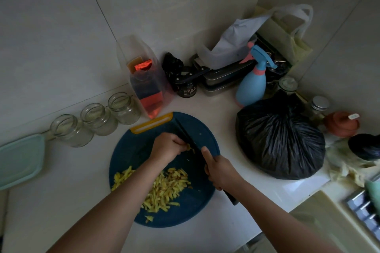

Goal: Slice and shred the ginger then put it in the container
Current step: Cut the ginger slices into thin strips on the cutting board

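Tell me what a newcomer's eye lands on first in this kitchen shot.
The yellow ginger shreds stand out first, heaped on the near half of the round blue board at centre. Just beyond them, the left hand pins a ginger piece while the right hand grips a dark knife against it. A bulging black bag sits on the counter, right of the board.

Writing on one label only.
The black jar (186, 88) carried pale Chinese characters, too blurred to read.
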